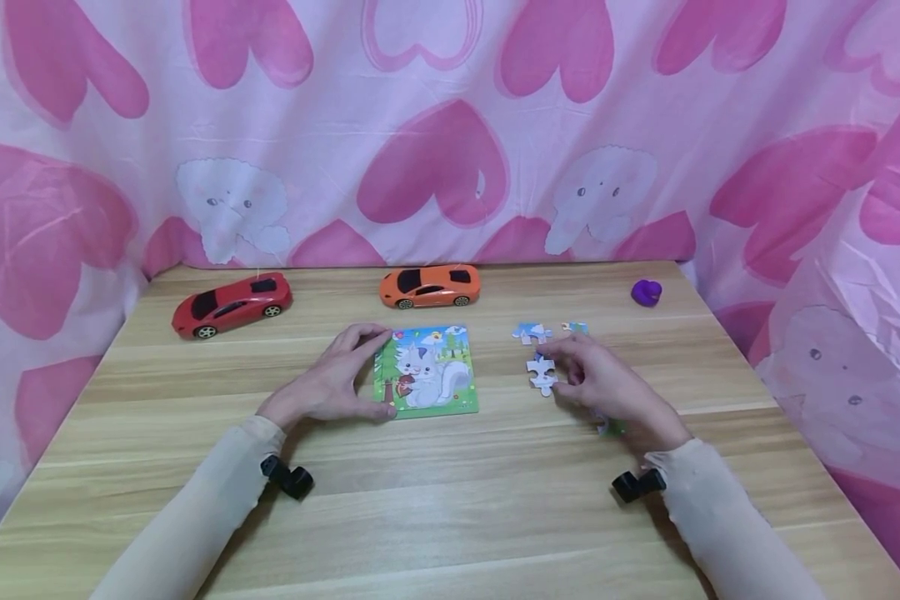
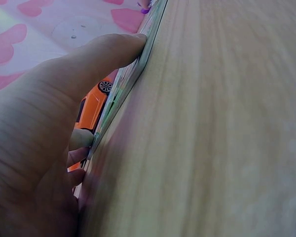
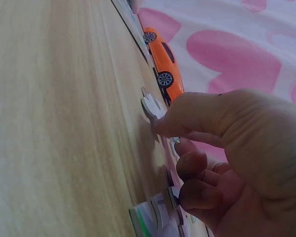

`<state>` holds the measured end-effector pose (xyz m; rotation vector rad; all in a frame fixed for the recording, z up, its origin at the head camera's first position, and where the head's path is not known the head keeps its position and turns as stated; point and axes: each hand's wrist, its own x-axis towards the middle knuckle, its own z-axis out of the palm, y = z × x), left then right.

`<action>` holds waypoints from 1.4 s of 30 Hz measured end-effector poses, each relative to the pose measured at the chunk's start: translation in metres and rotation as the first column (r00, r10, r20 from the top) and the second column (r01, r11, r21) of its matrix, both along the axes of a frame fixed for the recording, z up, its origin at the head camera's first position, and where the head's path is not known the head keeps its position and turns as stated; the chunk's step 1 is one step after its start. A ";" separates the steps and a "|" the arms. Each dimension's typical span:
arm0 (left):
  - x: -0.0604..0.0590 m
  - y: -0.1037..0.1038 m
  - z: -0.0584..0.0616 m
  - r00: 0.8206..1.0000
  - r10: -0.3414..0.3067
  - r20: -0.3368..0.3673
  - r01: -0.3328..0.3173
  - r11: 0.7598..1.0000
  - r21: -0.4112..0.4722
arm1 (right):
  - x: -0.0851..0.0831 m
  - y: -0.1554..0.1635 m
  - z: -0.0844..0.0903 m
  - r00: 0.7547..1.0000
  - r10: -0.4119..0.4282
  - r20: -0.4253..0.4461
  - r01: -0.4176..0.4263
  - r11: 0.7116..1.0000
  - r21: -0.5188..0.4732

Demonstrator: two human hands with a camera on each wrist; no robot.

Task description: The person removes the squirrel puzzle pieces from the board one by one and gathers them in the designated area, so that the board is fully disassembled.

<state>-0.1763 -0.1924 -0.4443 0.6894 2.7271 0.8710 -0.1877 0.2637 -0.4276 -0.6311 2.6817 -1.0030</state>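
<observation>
Table (image 1: pixel 435 500), wood-grained. Puzzle board (image 1: pixel 437 372) with squirrel picture, square, lying near the middle, its left corners gripped between thumb and fingers of the left hand (image 1: pixel 333 379); red toy car (image 1: pixel 232 307), behind to the left; orange toy car (image 1: pixel 430 287), behind the board. Purple toy (image 1: pixel 647 292), far right; pale jigsaw piece (image 1: pixel 542 375), right of the board, pinched by thumb and fingers of the right hand (image 1: pixel 607 379), loose pieces (image 1: pixel 534 332) beside it

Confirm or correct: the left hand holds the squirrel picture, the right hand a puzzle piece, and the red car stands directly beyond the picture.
Wrong car: the head view shows the orange car directly beyond the squirrel picture; the red car is farther left. The left hand holds the picture, the right hand a puzzle piece.
</observation>
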 end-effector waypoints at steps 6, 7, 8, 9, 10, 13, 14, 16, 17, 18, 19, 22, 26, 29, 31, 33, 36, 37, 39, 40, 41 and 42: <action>0.001 0.000 0.001 1.000 0.003 0.006 -0.003 1.000 -0.001 | 0.002 -0.001 0.001 1.000 -0.008 0.009 0.008 1.000 0.014; 0.001 -0.001 0.001 1.000 0.003 0.006 -0.003 1.000 0.000 | 0.002 -0.002 0.001 1.000 -0.007 0.012 0.007 1.000 0.017; 0.001 -0.001 0.001 1.000 0.003 0.007 -0.003 1.000 0.001 | 0.002 -0.002 0.001 1.000 -0.007 0.015 0.006 1.000 0.020; 0.001 -0.001 0.001 1.000 0.002 0.007 -0.002 1.000 0.002 | 0.002 -0.002 0.001 1.000 -0.009 0.019 0.009 1.000 0.025; 0.001 -0.001 0.001 1.000 0.002 0.007 -0.002 1.000 0.003 | 0.002 -0.002 0.002 1.000 -0.010 0.022 0.009 1.000 0.027; 0.001 0.000 0.001 1.000 0.000 0.003 0.000 1.000 0.003 | 0.002 -0.002 0.002 0.999 -0.013 0.032 0.012 1.000 0.028; 0.001 0.000 0.001 1.000 -0.001 0.003 0.001 1.000 0.003 | 0.002 -0.002 0.002 0.999 -0.013 0.032 0.012 0.999 0.029; 0.000 0.000 0.001 1.000 -0.001 0.002 0.001 1.000 0.002 | 0.002 -0.002 0.002 0.999 -0.012 0.030 0.011 0.999 0.031; 0.000 0.001 0.002 1.000 0.000 0.002 0.000 1.000 0.002 | 0.003 -0.002 0.002 1.000 -0.012 0.027 0.011 0.999 0.034; 0.000 0.001 0.002 1.000 0.000 0.003 0.000 1.000 0.002 | 0.003 -0.002 0.002 1.000 -0.012 0.026 0.011 0.999 0.036; 0.000 0.001 0.002 1.000 0.000 0.004 0.000 1.000 0.002 | 0.003 -0.002 0.002 1.000 -0.012 0.024 0.011 0.999 0.039; 0.000 0.001 0.002 1.000 0.000 0.006 0.000 1.000 0.001 | 0.003 -0.002 0.003 1.000 -0.015 0.022 0.014 0.999 0.043; 0.001 0.001 0.002 1.000 0.000 0.006 0.000 1.000 -0.001 | 0.004 -0.003 0.003 1.000 -0.018 0.022 0.017 0.999 0.045; 0.001 0.001 0.002 1.000 -0.001 0.004 0.001 1.000 -0.001 | 0.004 -0.003 0.004 1.000 -0.014 0.023 0.013 0.999 0.039; 0.000 0.001 0.002 1.000 -0.002 0.002 0.002 1.000 -0.001 | 0.005 -0.002 0.003 1.000 -0.010 0.020 0.009 0.999 0.033; 0.000 0.001 0.002 1.000 -0.004 0.000 0.004 1.000 -0.001 | 0.004 -0.002 0.003 1.000 -0.004 0.016 0.003 1.000 0.027; 0.000 0.001 0.002 1.000 -0.006 -0.002 0.006 1.000 -0.002 | 0.005 0.000 0.005 1.000 -0.010 0.023 0.010 1.000 0.015; 0.000 0.000 0.002 1.000 -0.006 -0.003 0.006 1.000 -0.002 | 0.005 0.001 0.005 0.999 -0.018 0.033 0.018 1.000 0.005; 0.000 0.000 0.002 1.000 -0.006 -0.002 0.006 1.000 -0.002 | 0.005 0.002 0.007 0.999 -0.032 0.041 0.032 0.999 -0.002; 0.000 0.000 0.002 1.000 -0.005 -0.002 0.005 1.000 -0.003 | 0.005 0.002 0.008 0.998 -0.042 0.044 0.043 0.999 -0.005; 0.000 0.000 0.002 1.000 -0.005 -0.001 0.005 1.000 -0.003 | 0.005 0.003 0.008 0.998 -0.050 0.042 0.051 0.999 -0.008; 0.000 0.000 0.002 1.000 -0.004 0.001 0.004 1.000 -0.002 | 0.004 0.003 0.009 0.998 -0.051 0.033 0.052 0.999 -0.011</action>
